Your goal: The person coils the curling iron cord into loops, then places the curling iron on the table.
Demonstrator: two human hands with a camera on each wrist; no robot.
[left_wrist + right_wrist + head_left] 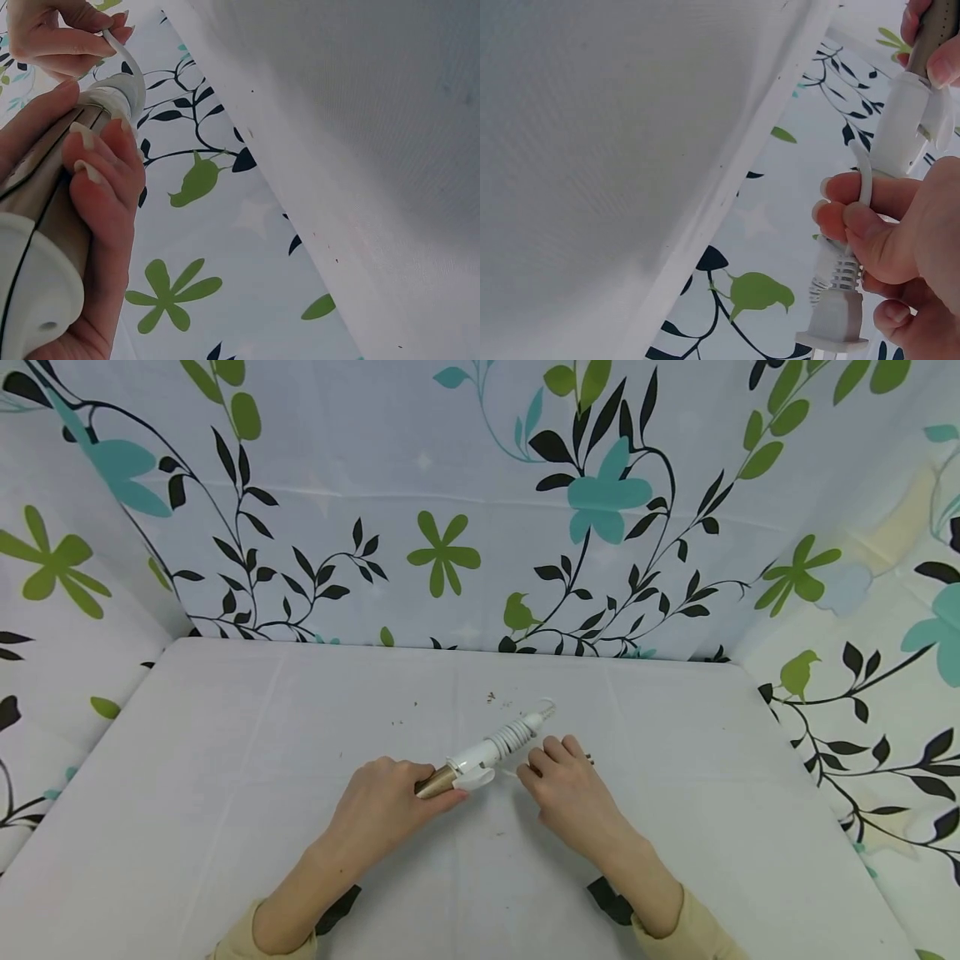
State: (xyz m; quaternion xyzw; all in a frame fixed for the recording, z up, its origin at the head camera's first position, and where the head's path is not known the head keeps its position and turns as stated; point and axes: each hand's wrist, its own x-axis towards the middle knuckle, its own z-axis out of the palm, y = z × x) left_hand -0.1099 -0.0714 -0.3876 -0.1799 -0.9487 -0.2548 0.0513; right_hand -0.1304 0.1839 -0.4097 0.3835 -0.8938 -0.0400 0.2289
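A white-and-gold hair styling iron is held slanting above the white table, its tip pointing to the far right. White coils ring its far half. My left hand grips the gold end, thumb on the near side, and in the left wrist view its fingers curl round the body. To the right, my right hand pinches the white power cord between thumb and fingers. Below those fingers, in the right wrist view, hangs the white plug; its prongs are mostly cut off by the frame edge.
A white-covered table lies beneath both hands, with small brown specks scattered near its far side. Patterned curtains with leaves, flowers and birds stand around the back and sides. Dark pieces show under both wrists.
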